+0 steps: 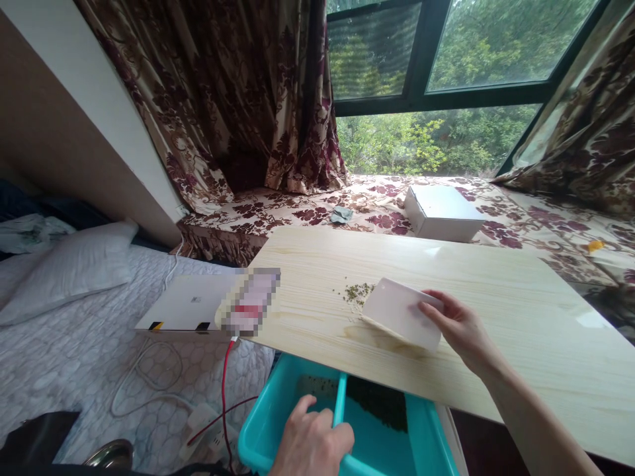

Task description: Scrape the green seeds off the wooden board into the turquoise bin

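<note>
My right hand (454,320) pinches the right end of a white plastic scraper (399,311), tilted with its lower edge close to the wooden tabletop (317,277). At the scraper's left edge lies a small scatter of green beans (358,291), with some pale grains beside it. Below the table's front edge, a turquoise two-compartment bin (262,423) holds dark green beans (380,400) in its right side and a few bits in the left. My left hand (312,439) is closed over the bin's middle divider, fingers on the left and thumb on the right.
A phone (253,301), blurred out, lies on the table's left edge with a red cable (225,390). Left of it, a white flat box (183,304) rests on the bed (99,370). Another white box (444,211) and a folded cloth (342,214) sit on the window ledge.
</note>
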Tool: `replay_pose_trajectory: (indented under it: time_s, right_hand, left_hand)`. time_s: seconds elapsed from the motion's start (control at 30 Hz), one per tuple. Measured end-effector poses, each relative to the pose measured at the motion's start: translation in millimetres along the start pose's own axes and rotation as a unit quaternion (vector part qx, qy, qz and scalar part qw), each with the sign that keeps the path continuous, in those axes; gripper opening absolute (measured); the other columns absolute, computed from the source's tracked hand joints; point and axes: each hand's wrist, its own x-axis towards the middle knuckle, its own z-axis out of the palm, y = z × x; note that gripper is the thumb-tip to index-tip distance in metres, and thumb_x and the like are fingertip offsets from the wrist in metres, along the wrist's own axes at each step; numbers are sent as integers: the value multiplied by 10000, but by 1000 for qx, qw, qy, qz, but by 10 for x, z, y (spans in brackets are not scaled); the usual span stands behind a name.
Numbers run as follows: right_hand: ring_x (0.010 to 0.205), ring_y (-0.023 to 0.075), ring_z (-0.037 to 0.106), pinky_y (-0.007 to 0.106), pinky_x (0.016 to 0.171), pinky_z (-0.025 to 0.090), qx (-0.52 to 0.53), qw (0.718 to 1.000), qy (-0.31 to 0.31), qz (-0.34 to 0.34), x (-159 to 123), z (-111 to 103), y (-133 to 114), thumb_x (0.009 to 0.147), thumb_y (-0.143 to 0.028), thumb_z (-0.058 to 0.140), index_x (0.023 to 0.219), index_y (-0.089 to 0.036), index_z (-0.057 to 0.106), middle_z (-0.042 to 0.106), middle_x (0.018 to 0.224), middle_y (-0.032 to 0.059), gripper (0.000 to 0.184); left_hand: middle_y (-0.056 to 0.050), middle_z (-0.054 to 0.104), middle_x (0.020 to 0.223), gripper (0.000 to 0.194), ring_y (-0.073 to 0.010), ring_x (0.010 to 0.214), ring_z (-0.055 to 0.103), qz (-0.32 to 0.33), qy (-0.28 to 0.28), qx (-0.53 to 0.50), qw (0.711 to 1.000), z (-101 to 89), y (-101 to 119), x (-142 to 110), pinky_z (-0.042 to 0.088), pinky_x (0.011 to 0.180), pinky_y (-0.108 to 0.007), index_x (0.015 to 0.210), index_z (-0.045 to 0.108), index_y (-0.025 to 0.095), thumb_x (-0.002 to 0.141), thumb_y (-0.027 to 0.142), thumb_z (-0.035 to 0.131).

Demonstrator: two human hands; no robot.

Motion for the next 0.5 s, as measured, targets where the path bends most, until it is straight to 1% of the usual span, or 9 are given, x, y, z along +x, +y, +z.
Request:
replay_pose_trajectory:
  time_s: [0.1,0.17,0.27,0.33,0.4,0.5]
  right_hand:
    - [639,211,663,286,524,510,-4,1000,7,-9,30,42,9,574,-536,749,938,-171,653,730,772,72,525]
    - [634,208,660,279,512,504,-5,1000,-2,-6,34,59,3,566,-539,755,933,-166,656,728,763,72,533]
    - [652,212,667,277,519,506,-3,1000,-21,-1,19,58,-29,566,-544,758,932,-165,655,733,788,82,537]
    - [666,218,671,286,537,513,-1,1000,-23,-1,10,48,-45,566,-545,759,937,-166,648,736,801,89,542]
    - [669,220,673,291,546,516,-1,1000,-12,-1,8,41,-44,570,-542,758,947,-165,641,737,799,90,546]
    - [651,219,671,289,526,512,-11,1000,-1,-4,-1,50,-24,578,-546,751,942,-166,643,736,783,86,537]
  left_hand:
    - [20,604,674,154,-159,623,585,-10,9,-2,1000,-5,-11,-23,413,921,-364,782,614,257,795,410,616]
    - [16,600,657,270,-161,604,582,-15,21,-4,1000,21,-19,-39,427,902,-376,762,619,252,782,521,606]
    - [5,596,633,451,-171,594,582,-32,43,6,999,115,-40,-47,435,885,-397,722,630,243,732,690,569]
    - [0,589,614,512,-181,589,582,-41,41,21,998,199,-50,-35,432,883,-419,686,628,234,683,743,570]
    - [-1,586,612,492,-182,586,578,-38,15,34,999,274,-39,-6,423,890,-432,676,625,228,677,720,597]
    - [-5,608,653,290,-179,625,589,-28,-38,54,997,322,43,73,398,918,-425,711,633,229,736,517,661]
